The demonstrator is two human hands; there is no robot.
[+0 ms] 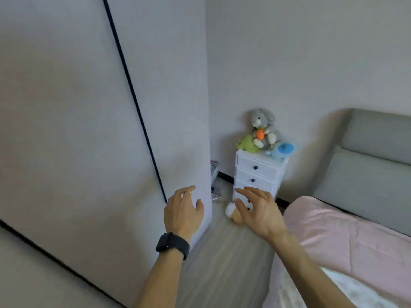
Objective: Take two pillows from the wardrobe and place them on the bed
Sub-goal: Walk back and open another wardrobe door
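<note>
Closed wardrobe door [77, 130] at left, left hand [182, 211] open and empty against it, right hand [258, 211] spread, empty, pink-sheeted bed [347, 241] at right

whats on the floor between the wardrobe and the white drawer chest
In the head view, a strip of wood-look floor runs between the wardrobe and the drawer chest. Some small blurred clutter sits against the wardrobe's side; I cannot tell what it is.

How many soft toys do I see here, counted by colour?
Grey: 1, rabbit on the drawer unit
Green: 1
Blue: 1
Cream and tan: 1, on the floor
Total: 4
</note>
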